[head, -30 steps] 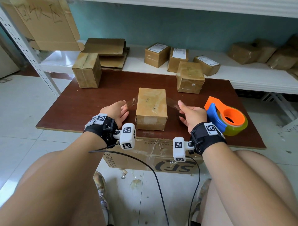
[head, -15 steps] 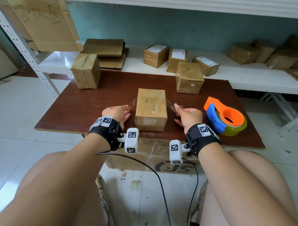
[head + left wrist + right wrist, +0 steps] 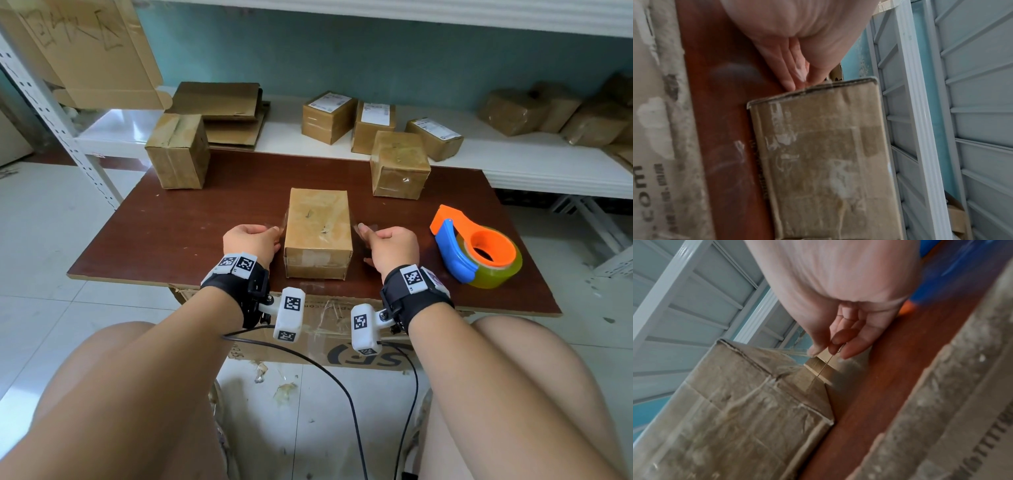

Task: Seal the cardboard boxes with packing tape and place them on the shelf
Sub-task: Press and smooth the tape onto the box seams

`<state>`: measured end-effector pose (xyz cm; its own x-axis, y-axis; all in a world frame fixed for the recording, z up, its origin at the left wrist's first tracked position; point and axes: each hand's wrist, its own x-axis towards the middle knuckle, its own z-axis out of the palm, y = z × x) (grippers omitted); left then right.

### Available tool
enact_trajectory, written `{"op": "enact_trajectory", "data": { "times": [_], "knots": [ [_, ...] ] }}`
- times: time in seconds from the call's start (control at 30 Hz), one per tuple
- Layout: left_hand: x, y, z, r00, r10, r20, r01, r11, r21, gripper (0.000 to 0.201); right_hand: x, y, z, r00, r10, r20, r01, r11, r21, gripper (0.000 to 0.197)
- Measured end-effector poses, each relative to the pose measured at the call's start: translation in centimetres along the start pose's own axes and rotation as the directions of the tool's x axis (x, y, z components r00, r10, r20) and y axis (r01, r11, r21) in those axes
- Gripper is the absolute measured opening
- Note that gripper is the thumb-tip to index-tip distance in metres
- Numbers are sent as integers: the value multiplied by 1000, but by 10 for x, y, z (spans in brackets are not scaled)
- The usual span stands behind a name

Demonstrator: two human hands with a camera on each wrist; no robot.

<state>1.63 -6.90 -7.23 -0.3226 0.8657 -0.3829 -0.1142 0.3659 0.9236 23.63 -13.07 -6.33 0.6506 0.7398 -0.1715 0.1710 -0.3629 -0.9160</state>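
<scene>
Box: a small cardboard box (image 3: pixel 318 233) is seen at frame centre in the head view, standing on the brown table (image 3: pixel 178 219), near its front edge.
Tape strip: a clear strip of tape (image 3: pixel 795 352) is laid across the box top; its two ends overhang the left and right sides and are not yet stuck down.
Left hand: the left hand (image 3: pixel 250 241) is placed just beside the box's left side. One strip end is pinched between thumb and fingers (image 3: pixel 795 71), as shown in the left wrist view; the exact grip is blurred.
Right hand: the right hand (image 3: pixel 390 245) is placed just beside the box's right side. The other strip end is pinched between thumb and fingertips (image 3: pixel 838 344), with the remaining fingers loosely extended.
Tape dispenser: an orange and blue tape dispenser (image 3: pixel 476 250) is set on the table at right of centre, apart from the right hand, untouched.
Other boxes: two taped boxes (image 3: pixel 178 150) (image 3: pixel 399 164) are noted at the table's far edge; further labelled boxes (image 3: pixel 329 114) are on the white shelf (image 3: pixel 513 161) in the upper half of the frame.
Step in hand: judged to be sealing, with the strip being drawn down over the box.
Next move: the ends probably need to be pulled taut, folded down and pressed flat against the side walls, evenly, so no wrinkle or lifted corner is left. Shelving is judged to come after.
</scene>
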Motion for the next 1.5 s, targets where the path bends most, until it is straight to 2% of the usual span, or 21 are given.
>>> {"op": "enact_trajectory", "data": {
  "times": [0.37,0.97,1.13,1.23,1.27,1.33,1.4,1.5],
  "knots": [
    [-8,-2,3,991,130,-22,-121,960,254,18,3,7,12,996,-84,-11,79,966,-245,52],
    [-18,-1,11,981,192,-2,-179,916,358,16,-1,4,19,990,-132,52,142,889,-436,40],
    [-19,2,11,985,170,37,-170,895,414,10,1,1,18,988,-115,102,147,897,-417,35],
    [-20,4,11,991,114,71,-133,903,409,5,1,-1,17,988,-87,130,130,920,-370,30],
    [-21,5,12,992,92,86,-118,913,390,6,0,-3,15,988,-75,135,118,932,-343,29],
    [-26,6,14,993,48,108,-83,936,341,25,0,-6,12,990,-50,135,85,962,-261,28],
    [-30,7,16,994,7,113,-39,956,290,32,-2,-9,9,992,-39,117,57,986,-159,30],
    [-45,2,21,990,-76,123,63,992,106,15,-10,-17,4,996,-70,47,69,997,26,37]
  ]
}}
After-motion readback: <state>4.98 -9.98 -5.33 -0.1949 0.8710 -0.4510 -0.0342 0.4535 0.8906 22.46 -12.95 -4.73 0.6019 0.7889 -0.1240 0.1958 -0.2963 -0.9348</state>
